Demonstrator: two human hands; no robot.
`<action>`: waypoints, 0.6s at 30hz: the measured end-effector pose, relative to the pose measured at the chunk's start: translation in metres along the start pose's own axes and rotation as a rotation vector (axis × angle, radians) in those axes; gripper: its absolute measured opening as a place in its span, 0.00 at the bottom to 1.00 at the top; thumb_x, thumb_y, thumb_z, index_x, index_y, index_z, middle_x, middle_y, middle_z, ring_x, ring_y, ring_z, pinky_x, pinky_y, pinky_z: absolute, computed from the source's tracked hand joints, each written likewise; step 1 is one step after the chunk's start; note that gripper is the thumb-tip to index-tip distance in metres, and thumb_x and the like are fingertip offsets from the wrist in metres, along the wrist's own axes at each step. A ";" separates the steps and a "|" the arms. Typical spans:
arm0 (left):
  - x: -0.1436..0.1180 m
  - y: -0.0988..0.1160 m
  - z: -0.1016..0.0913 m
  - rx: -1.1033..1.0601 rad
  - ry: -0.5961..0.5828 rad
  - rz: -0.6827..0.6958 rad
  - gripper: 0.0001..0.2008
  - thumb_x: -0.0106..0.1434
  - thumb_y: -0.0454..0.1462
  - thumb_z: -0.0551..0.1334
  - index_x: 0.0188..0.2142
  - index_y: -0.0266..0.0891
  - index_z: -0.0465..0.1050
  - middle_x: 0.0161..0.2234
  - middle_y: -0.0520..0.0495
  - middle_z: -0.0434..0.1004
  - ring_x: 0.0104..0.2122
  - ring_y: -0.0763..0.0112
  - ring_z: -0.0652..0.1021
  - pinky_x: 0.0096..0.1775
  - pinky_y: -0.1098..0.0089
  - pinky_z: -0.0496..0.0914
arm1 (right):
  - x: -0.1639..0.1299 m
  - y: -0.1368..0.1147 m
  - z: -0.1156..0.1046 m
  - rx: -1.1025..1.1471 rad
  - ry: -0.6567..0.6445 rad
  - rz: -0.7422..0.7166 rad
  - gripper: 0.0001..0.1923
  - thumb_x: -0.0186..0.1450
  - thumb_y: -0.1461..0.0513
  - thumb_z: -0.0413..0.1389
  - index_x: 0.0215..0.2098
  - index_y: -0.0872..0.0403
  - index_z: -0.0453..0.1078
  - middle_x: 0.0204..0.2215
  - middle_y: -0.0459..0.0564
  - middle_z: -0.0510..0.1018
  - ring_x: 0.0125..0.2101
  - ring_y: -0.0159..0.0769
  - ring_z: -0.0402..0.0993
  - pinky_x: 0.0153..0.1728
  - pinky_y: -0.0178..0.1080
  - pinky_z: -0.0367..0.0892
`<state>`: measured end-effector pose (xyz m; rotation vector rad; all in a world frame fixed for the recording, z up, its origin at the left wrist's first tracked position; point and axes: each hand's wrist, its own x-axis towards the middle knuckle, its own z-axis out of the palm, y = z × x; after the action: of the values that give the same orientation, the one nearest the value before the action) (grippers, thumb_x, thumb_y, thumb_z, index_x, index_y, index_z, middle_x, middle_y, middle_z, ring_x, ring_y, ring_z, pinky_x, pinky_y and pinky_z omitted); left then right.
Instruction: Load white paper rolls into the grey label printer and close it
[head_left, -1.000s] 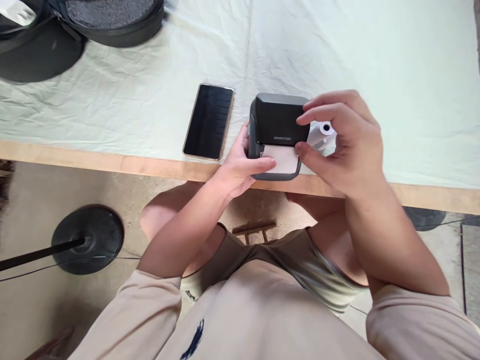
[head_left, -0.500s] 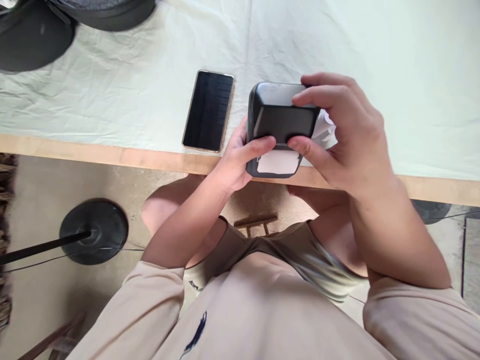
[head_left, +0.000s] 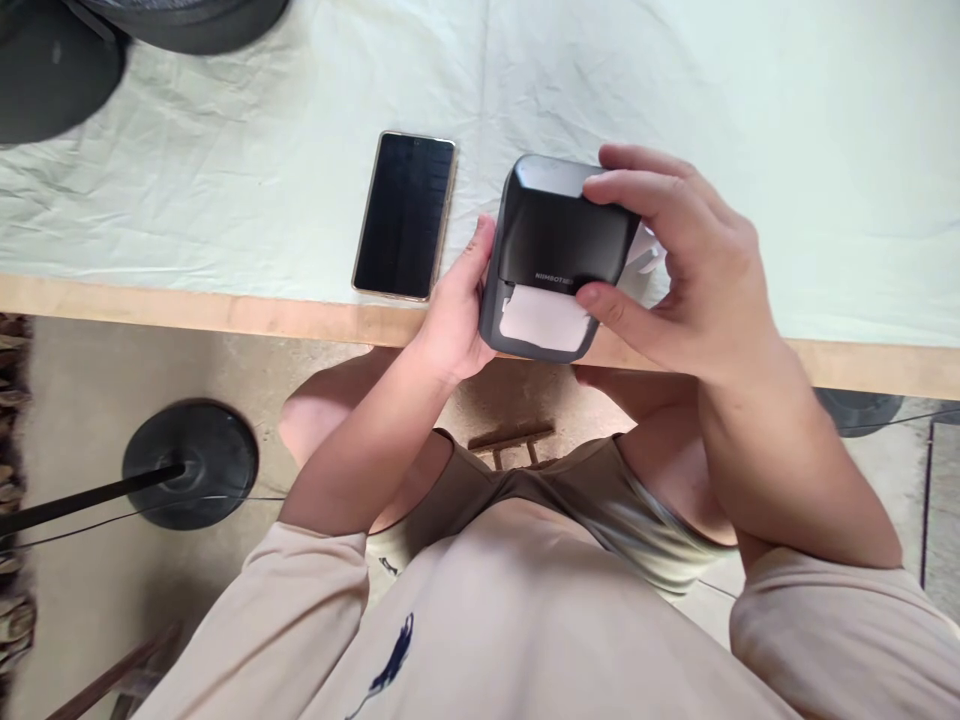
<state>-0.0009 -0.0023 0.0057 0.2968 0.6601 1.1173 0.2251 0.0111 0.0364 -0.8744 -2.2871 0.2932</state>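
Plainly, both hands were on the small dark-grey plastic label printer (head_left: 559, 240), which sat at the near edge of the tabletop (head_left: 225, 200) with its front overhanging the wooden lip. The left hand (head_left: 454, 315) cupped the printer's side at its nine o'clock, fingers curled against the casing. The right hand (head_left: 690, 270) closed over it from three o'clock, forefinger across the top of the lid and thumb pressed just below the lid's front edge, so the fingers were clamped on the body rather than spread. A white strip of label paper (head_left: 544, 318) showed in the slot at the printer's six o'clock. Whether the lid was latched could not be told.

The risk, as I judged it, lay in that overhang: a hard push on the lid could tip the printer forward off the edge toward the lap. The thumb sat close to the paper, and pressing there could crease it or trap it crooked under the lid, causing a jam. A white paper roll (head_left: 651, 255) lay half hidden behind the right hand at three o'clock and could be nudged away. The black smartphone with a gold rim (head_left: 405, 215) lay flat at nine o'clock, near the left hand, within reach of an elbow's knock.
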 end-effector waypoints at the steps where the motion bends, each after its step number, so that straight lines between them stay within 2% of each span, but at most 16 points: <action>1: 0.000 0.000 -0.001 -0.008 0.021 0.008 0.25 0.89 0.51 0.54 0.56 0.34 0.83 0.58 0.36 0.93 0.78 0.44 0.78 0.77 0.51 0.76 | -0.001 -0.002 -0.001 0.001 -0.017 0.017 0.33 0.79 0.46 0.64 0.79 0.42 0.70 0.78 0.55 0.76 0.78 0.63 0.75 0.72 0.66 0.80; 5: -0.002 0.004 0.001 -0.011 0.083 -0.061 0.19 0.86 0.46 0.62 0.57 0.33 0.84 0.57 0.37 0.94 0.75 0.42 0.81 0.74 0.49 0.80 | 0.001 -0.012 -0.007 0.026 -0.050 0.094 0.35 0.75 0.47 0.71 0.77 0.38 0.72 0.80 0.51 0.75 0.79 0.64 0.74 0.74 0.65 0.79; 8: -0.004 0.007 0.008 -0.011 0.076 -0.120 0.20 0.86 0.46 0.60 0.57 0.32 0.84 0.53 0.35 0.95 0.73 0.41 0.83 0.73 0.47 0.81 | 0.003 -0.017 -0.011 0.047 -0.066 0.084 0.36 0.75 0.49 0.72 0.77 0.38 0.71 0.79 0.52 0.76 0.79 0.63 0.73 0.73 0.64 0.80; 10: -0.005 0.008 0.012 -0.023 0.059 -0.122 0.21 0.87 0.46 0.58 0.59 0.32 0.84 0.53 0.36 0.95 0.73 0.43 0.83 0.73 0.49 0.81 | 0.005 -0.018 -0.011 0.033 -0.041 0.085 0.32 0.77 0.48 0.69 0.76 0.40 0.73 0.75 0.55 0.78 0.77 0.63 0.74 0.69 0.63 0.82; 12: -0.006 0.009 0.014 -0.038 0.009 -0.102 0.26 0.89 0.50 0.53 0.62 0.33 0.83 0.55 0.36 0.94 0.74 0.44 0.83 0.73 0.49 0.80 | 0.008 -0.020 -0.008 0.021 0.095 0.106 0.29 0.78 0.42 0.67 0.71 0.43 0.77 0.64 0.58 0.82 0.67 0.61 0.82 0.58 0.60 0.84; 13: -0.006 0.009 0.014 -0.034 -0.020 -0.094 0.30 0.89 0.53 0.49 0.62 0.34 0.83 0.56 0.37 0.94 0.75 0.44 0.82 0.73 0.48 0.80 | 0.010 -0.022 -0.006 0.025 0.198 0.129 0.28 0.78 0.40 0.66 0.67 0.44 0.79 0.59 0.57 0.83 0.57 0.55 0.85 0.51 0.56 0.83; 14: -0.006 0.008 0.014 -0.019 -0.046 -0.088 0.33 0.90 0.55 0.45 0.61 0.36 0.83 0.55 0.39 0.94 0.74 0.45 0.83 0.73 0.47 0.80 | 0.012 -0.025 -0.003 0.036 0.314 0.166 0.25 0.78 0.39 0.66 0.63 0.44 0.80 0.56 0.54 0.82 0.46 0.45 0.84 0.43 0.51 0.80; 15: -0.007 0.008 0.014 0.009 -0.063 -0.085 0.35 0.90 0.55 0.43 0.58 0.37 0.84 0.53 0.40 0.94 0.74 0.46 0.83 0.73 0.47 0.80 | 0.015 -0.028 0.000 0.059 0.426 0.208 0.22 0.79 0.40 0.67 0.58 0.44 0.80 0.53 0.50 0.80 0.37 0.35 0.79 0.37 0.46 0.74; 17: -0.007 0.006 0.012 0.087 -0.058 -0.080 0.29 0.90 0.51 0.47 0.51 0.39 0.84 0.47 0.42 0.94 0.72 0.47 0.85 0.71 0.49 0.81 | 0.020 -0.034 0.005 0.137 0.579 0.264 0.15 0.81 0.46 0.67 0.50 0.45 0.76 0.52 0.44 0.76 0.28 0.23 0.70 0.32 0.41 0.68; 18: -0.006 0.006 0.011 0.120 -0.040 -0.069 0.25 0.89 0.47 0.51 0.48 0.39 0.84 0.45 0.44 0.93 0.70 0.47 0.86 0.70 0.51 0.82 | 0.022 -0.037 0.007 0.191 0.623 0.265 0.14 0.81 0.49 0.68 0.47 0.46 0.73 0.50 0.43 0.75 0.29 0.23 0.73 0.31 0.39 0.69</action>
<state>0.0004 -0.0046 0.0196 0.3948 0.6981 1.0051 0.1893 -0.0018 0.0580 -1.0014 -1.5485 0.2975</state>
